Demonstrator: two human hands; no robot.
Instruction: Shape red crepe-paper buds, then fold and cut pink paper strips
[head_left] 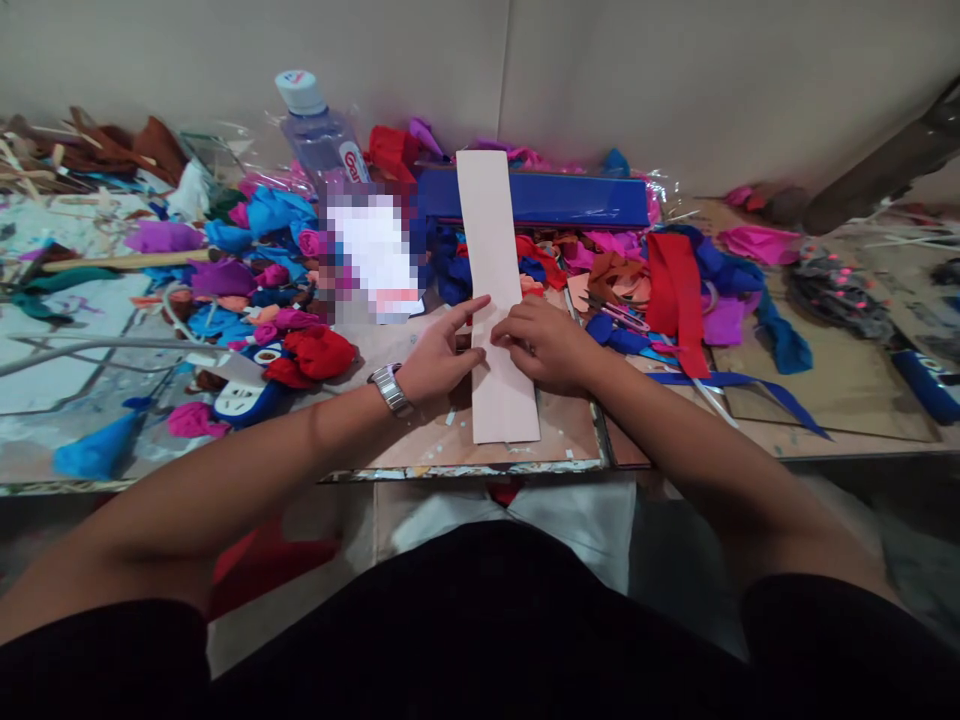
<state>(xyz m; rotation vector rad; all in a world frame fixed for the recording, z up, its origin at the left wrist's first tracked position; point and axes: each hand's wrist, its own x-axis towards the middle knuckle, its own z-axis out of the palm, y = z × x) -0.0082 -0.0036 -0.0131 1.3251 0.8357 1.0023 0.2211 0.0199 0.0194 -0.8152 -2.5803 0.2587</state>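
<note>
A long, pale pink strip [491, 240], which looks like paper or thin card, lies upright in the view across the work board, its far end over a blue box. My left hand [442, 352], with a metal watch on its wrist, is at the strip's left edge. Its thumb and index finger are spread apart, their tips touching the strip. From the right edge my right hand [546, 342] reaches over the strip. Its fingers are curled together with the tips on the strip's middle; what lies beneath them is hidden.
A clear bottle [319, 130] with a white cap stands behind a phone [379, 255]. The blue box [577, 200] lies at the back. Colourful cloth or paper scraps [255, 230] crowd the left. A power socket [244, 395], scissors [611, 308] and a red strip [675, 290] lie nearby.
</note>
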